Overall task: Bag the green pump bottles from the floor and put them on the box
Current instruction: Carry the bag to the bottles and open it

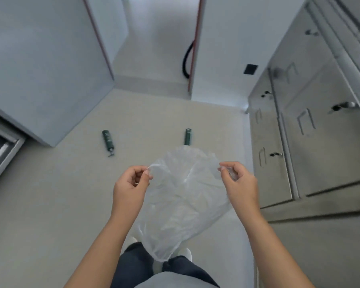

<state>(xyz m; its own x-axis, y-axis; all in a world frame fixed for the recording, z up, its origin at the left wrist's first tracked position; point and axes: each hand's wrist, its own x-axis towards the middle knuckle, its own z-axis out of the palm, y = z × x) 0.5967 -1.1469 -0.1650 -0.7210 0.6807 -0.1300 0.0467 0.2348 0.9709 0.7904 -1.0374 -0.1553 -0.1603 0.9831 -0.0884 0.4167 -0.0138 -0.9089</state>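
Two dark green pump bottles lie on the pale floor ahead of me: one (108, 141) to the left with its pump end toward me, another (187, 136) to the right, its near end hidden behind the bag. I hold a clear plastic bag (181, 202) in front of me. My left hand (131, 189) pinches the left side of its mouth and my right hand (238, 183) pinches the right side. The bag hangs down toward my feet, well short of the bottles.
Metal cabinets (312, 129) with handles and locks run along the right. A grey wall panel (50, 69) stands at the left, with a metal frame (2, 154) low beside it. A doorway with a black hose (187, 61) opens ahead. No box is in view.
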